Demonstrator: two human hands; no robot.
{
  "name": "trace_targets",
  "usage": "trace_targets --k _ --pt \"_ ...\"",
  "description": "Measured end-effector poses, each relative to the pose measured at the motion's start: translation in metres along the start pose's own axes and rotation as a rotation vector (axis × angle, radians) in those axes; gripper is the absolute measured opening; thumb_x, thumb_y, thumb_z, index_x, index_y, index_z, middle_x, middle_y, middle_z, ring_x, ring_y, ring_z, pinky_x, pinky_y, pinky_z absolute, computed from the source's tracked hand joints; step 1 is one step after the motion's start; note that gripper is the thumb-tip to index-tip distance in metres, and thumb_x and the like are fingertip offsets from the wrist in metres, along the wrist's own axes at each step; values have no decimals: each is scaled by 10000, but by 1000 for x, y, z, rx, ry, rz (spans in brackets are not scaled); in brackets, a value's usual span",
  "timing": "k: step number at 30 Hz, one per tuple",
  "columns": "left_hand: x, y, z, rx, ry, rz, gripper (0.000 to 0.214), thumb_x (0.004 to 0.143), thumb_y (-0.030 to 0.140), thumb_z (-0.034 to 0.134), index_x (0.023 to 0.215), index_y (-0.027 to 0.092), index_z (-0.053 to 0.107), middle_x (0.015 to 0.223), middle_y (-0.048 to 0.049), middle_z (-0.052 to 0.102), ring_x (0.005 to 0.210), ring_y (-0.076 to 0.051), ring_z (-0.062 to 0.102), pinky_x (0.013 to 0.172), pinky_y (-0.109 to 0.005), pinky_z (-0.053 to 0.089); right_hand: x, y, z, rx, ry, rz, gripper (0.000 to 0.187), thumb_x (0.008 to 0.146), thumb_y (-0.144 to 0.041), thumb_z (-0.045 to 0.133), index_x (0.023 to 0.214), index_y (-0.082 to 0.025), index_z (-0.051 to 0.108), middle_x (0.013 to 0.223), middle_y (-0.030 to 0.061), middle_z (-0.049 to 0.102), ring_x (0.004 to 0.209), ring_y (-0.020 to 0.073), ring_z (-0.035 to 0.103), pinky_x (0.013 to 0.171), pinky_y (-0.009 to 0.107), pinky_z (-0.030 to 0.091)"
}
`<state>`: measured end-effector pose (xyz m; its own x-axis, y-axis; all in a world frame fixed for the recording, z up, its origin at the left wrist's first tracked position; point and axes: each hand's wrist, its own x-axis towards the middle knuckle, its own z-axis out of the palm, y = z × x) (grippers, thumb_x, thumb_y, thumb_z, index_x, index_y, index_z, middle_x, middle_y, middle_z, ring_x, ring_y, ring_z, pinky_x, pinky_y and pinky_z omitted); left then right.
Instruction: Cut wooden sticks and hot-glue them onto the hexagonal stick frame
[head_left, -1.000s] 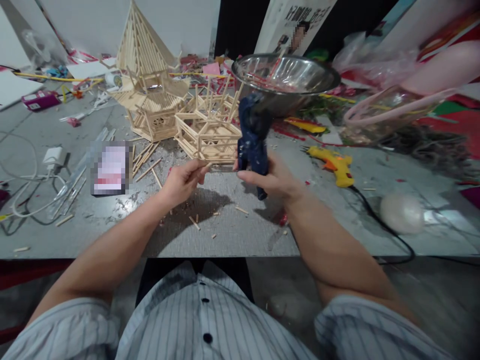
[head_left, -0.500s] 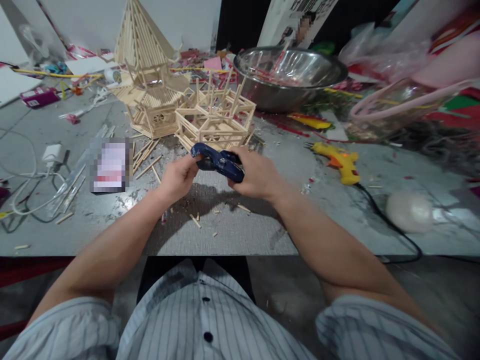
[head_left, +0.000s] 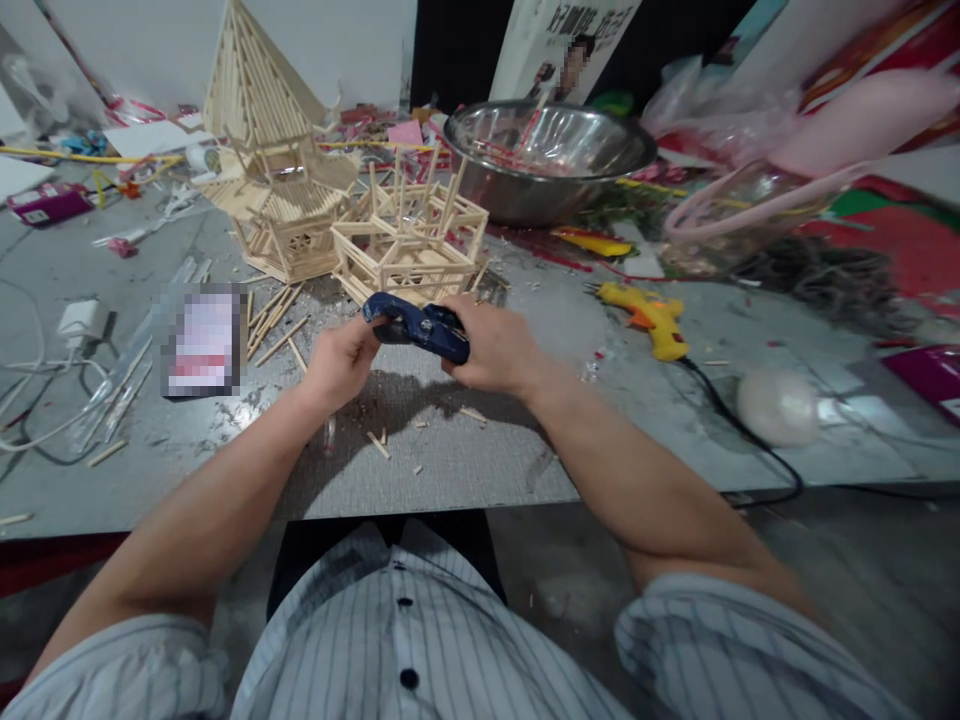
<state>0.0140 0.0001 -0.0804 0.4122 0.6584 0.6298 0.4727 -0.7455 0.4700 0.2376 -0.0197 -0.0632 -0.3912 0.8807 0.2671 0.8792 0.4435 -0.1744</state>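
A dark blue hand cutter [head_left: 420,326] is held over the table, just in front of the stick frame. My right hand [head_left: 491,345] is wrapped round its handle end. At the cutter's other end, my left hand [head_left: 341,358] is closed with fingers pinched against the rounded head; whatever lies between them is hidden. Beyond the cutter stands a six-sided open frame of thin wooden sticks [head_left: 411,270] with uprights rising from it. Behind it to the left is a pagoda model [head_left: 292,240] with a pointed stick roof. Loose wooden sticks [head_left: 274,318] lie beyond my left hand.
A phone [head_left: 201,345] lies left of the loose sticks, near a white charger [head_left: 84,322] and cables. On the right are a yellow glue gun [head_left: 649,315] with a black cord and a whitish round object [head_left: 778,407]. A steel bowl [head_left: 547,195] stands behind. Stick offcuts litter the front.
The whole scene has shifted left in view, as the camera has turned slightly right. Both hands keep the same hold around the cutter.
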Motion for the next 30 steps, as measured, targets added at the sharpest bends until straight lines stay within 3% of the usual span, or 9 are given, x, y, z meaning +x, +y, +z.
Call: trace_targets --k 6,15,20,30 --pt "2 3 -2 -33 37 8 288 912 289 426 649 195 498 518 32 437 489 -90 417 486 -200 345 1 -5 -4 -3 -23 21 619 687 -280 561 1282 -135 475 1170 152 646 1015 320 623 752 395 468" --pt "2 2 -1 -23 35 -48 220 895 331 453 749 206 562 545 34 442 480 -93 392 485 -209 307 2 -5 -1 23 -35 17 585 687 -263 556 1257 -149 491 1163 145 656 1008 307 630 762 390 471" --pt "2 2 0 -23 34 -61 173 869 254 469 752 196 582 540 36 429 480 -93 400 494 -205 312 4 -6 1 12 -44 26 560 692 -289 564 1233 -152 509 1068 144 692 921 291 652 731 373 471" --pt "2 0 2 -11 26 -93 137 871 225 476 803 196 592 531 47 431 473 -89 405 489 -195 319 5 -7 6 15 -93 48 605 711 -280 577 1289 -133 477 1094 167 682 917 299 664 747 386 483"
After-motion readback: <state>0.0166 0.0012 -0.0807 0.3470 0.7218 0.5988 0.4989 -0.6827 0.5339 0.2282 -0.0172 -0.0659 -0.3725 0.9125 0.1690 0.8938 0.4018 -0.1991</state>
